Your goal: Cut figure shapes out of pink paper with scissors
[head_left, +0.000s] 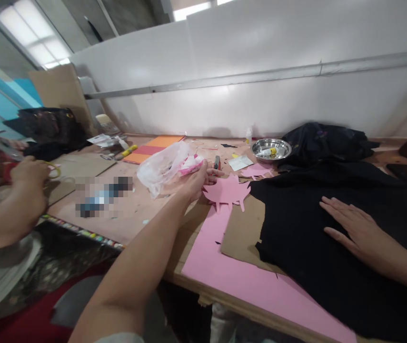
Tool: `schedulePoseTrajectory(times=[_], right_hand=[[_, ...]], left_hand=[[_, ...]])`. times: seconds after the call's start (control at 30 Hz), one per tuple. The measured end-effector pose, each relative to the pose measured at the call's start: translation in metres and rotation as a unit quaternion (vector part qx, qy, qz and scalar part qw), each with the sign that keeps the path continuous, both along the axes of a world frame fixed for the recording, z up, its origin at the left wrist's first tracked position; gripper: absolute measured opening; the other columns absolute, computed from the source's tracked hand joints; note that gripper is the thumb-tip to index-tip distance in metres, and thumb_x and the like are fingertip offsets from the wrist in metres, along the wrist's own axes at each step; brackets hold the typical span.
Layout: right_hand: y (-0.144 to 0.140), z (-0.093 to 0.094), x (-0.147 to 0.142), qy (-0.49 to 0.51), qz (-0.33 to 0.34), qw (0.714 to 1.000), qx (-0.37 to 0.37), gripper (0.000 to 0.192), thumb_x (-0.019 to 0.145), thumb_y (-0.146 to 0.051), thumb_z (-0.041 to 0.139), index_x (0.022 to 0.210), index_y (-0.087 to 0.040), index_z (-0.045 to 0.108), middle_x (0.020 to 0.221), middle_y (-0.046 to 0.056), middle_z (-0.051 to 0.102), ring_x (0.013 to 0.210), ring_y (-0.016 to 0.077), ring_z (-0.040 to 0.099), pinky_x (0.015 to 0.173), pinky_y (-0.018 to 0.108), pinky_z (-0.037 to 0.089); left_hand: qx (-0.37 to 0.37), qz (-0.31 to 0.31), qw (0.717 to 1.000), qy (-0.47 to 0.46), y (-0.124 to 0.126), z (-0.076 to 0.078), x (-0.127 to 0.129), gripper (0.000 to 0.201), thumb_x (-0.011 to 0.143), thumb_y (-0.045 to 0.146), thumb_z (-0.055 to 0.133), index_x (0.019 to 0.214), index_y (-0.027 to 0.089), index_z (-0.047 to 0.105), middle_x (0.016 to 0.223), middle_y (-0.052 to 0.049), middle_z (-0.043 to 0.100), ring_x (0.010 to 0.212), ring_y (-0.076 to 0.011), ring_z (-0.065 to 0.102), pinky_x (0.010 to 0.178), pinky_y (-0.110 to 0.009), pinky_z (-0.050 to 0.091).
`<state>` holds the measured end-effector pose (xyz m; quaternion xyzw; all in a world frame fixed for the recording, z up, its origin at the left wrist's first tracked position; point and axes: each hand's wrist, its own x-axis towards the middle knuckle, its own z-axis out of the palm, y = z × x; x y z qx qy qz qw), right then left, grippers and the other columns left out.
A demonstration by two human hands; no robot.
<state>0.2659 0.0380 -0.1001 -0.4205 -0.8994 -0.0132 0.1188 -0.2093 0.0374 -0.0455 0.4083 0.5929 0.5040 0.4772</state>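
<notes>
My right hand (356, 231) lies flat on a large sheet of black fabric (303, 228), fingers stretched out and holding nothing. Farther to the left, my left hand (203, 180) reaches over the table with thumb and fingers apart. Right beside it is a pink spiky cutout (227, 190); whether the fingers touch its edge I cannot tell. A small red and black tool (217, 162) stands just past the fingertips. Under the fabric are a piece of brown cardboard (242, 233) and a pink sheet (206, 252).
A clear plastic bag (160, 169) with pink and white contents lies left of my left hand. Behind are a metal bowl (271, 150), a small bottle (248, 136) and a black bundle (324, 143). At left, a co-worker's hands (28, 174) hold yellow-handled scissors (54, 170).
</notes>
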Motion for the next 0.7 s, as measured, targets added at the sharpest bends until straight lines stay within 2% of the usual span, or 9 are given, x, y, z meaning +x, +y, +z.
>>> schedulePoseTrajectory(times=[0.17, 0.37, 0.57, 0.7], right_hand=[[0.000, -0.001, 0.001, -0.011, 0.007, 1.000, 0.008, 0.074, 0.099, -0.067, 0.031, 0.155, -0.021, 0.042, 0.162, 0.007, 0.040, 0.148, 0.0337, 0.039, 0.119, 0.060, 0.035], [0.000, 0.001, -0.001, -0.009, 0.006, 1.000, 0.007, 0.073, 0.099, -0.066, 0.031, 0.154, -0.020, 0.043, 0.161, 0.008, 0.041, 0.147, 0.0337, 0.040, 0.118, 0.060, 0.037], [-0.001, 0.002, -0.001, -0.017, 0.009, 1.000, 0.014, 0.073, 0.100, -0.065, 0.029, 0.154, -0.020, 0.044, 0.161, 0.008, 0.041, 0.148, 0.0331, 0.040, 0.118, 0.060, 0.036], [-0.001, 0.002, -0.001, -0.011, 0.005, 1.000, 0.015, 0.073, 0.099, -0.066, 0.029, 0.154, -0.019, 0.044, 0.161, 0.008, 0.041, 0.148, 0.0333, 0.040, 0.118, 0.060, 0.036]], left_hand=[[0.010, -0.010, 1.000, 0.003, -0.001, 0.000, -0.001, 0.071, 0.080, 0.082, 0.047, 0.078, 0.017, 0.076, 0.060, -0.005, 0.056, 0.055, -0.0156, 0.046, 0.051, -0.028, 0.032], [0.000, -0.006, 1.000, 0.015, -0.005, 0.008, 0.004, 0.073, 0.081, 0.083, 0.045, 0.076, 0.017, 0.076, 0.058, -0.005, 0.055, 0.054, -0.0160, 0.044, 0.049, -0.028, 0.030], [-0.016, -0.006, 1.000, 0.009, -0.011, 0.017, 0.011, 0.063, 0.084, 0.074, 0.054, 0.080, 0.016, 0.077, 0.059, -0.005, 0.057, 0.055, -0.0148, 0.046, 0.050, -0.027, 0.035], [-0.036, -0.010, 0.999, 0.021, -0.018, 0.026, 0.017, 0.059, 0.089, 0.067, 0.053, 0.083, 0.014, 0.077, 0.064, -0.005, 0.059, 0.059, -0.0142, 0.049, 0.051, -0.024, 0.038]])
